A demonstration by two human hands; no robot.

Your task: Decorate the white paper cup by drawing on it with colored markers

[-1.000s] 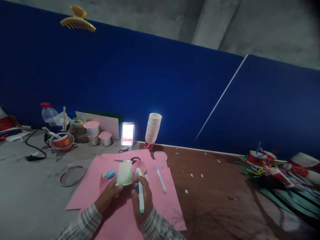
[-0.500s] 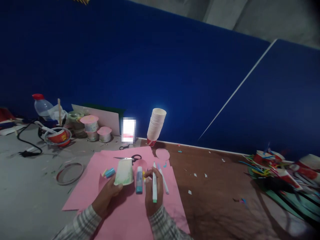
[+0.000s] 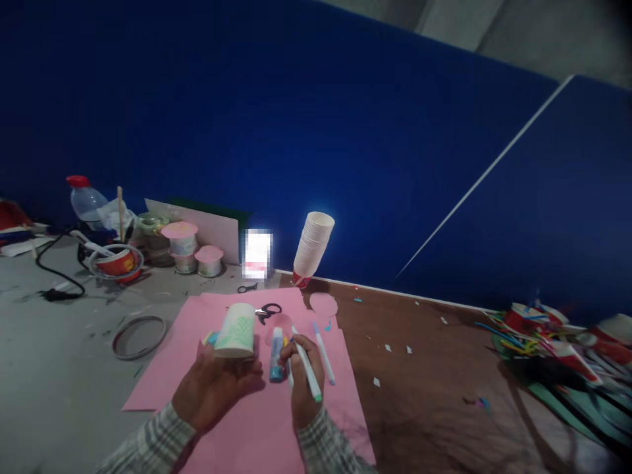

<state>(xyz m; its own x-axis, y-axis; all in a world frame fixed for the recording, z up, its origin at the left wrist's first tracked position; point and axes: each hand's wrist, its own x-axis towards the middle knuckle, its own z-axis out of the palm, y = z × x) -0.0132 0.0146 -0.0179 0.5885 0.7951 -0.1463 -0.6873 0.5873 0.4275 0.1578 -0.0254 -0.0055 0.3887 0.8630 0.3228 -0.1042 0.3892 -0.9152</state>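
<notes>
My left hand (image 3: 214, 388) is turned palm up and supports a white paper cup (image 3: 236, 332) with green hatched drawing on its side. The fingers behind the cup are mostly hidden. In my right hand (image 3: 305, 375) is a white marker (image 3: 309, 374) with a green end, gripped like a pen and apart from the cup. Between the hands a glue stick (image 3: 276, 355) lies on the pink paper (image 3: 257, 428). Another white marker (image 3: 324, 352) rests just right of my right hand. Black-handled scissors (image 3: 269, 313) lie partly hidden behind the cup.
A tilted stack of paper cups (image 3: 315, 247) stands by the blue partition. At the left are a tape roll (image 3: 139, 337), pink-topped cups (image 3: 209, 261) and a red-capped bottle (image 3: 86, 201). Paper scraps (image 3: 388, 347) dot the brown tabletop; craft clutter (image 3: 548, 336) fills the right.
My left hand has turned palm up and rotated the cup, bringing more of the green hatching into view. The marker in my right hand has tilted, its green end moving right.
</notes>
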